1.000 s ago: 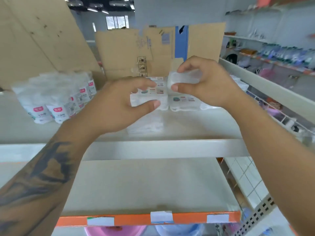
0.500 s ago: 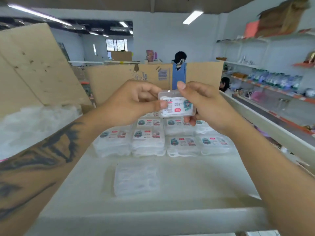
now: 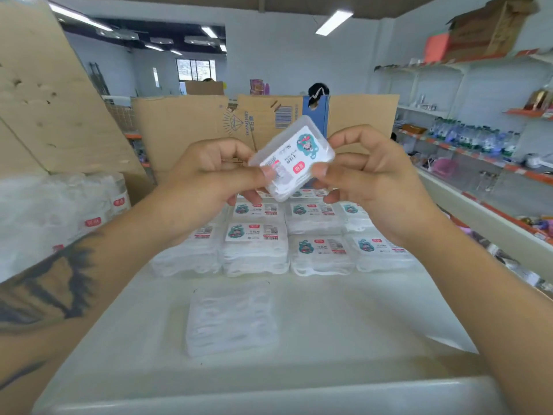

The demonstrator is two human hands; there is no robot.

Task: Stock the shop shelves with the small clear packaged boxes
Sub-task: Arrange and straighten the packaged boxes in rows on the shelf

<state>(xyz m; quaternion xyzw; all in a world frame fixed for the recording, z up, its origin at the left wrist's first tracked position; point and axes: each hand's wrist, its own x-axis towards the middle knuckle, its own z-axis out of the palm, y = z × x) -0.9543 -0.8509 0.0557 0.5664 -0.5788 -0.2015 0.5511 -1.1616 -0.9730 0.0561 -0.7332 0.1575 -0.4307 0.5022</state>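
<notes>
**One box in hand, rows waiting below**

The shelf [image 3: 344, 319] fills the lower view, a pale flat top running away from the viewer. Cardboard sheets [image 3: 185, 124] stand along its far edge and lean at far left. At left sits a bundle of white wrapped packs [image 3: 59, 205]. Across the middle of the shelf lie the stocked boxes [image 3: 321, 253], side by side in rows and stacked, labels up. Nearer, apart from the rows, a lone box [image 3: 232, 317] lies with no label showing.

Above the rows, both hands hold one clear box [image 3: 294, 158], tilted, label toward the viewer. The left hand [image 3: 203, 181] pinches its left end with thumb and fingertips; the right hand [image 3: 368, 181] pinches its right end with thumb on the near edge and fingers curled behind. Each grip is closed on the box.

The step in hand looks like turning the box to face the way the stocked ones do. The next move probably calls for levelling it, label up, and lowering it onto a stack or into an open place beside the rows, square to its neighbours.
</notes>
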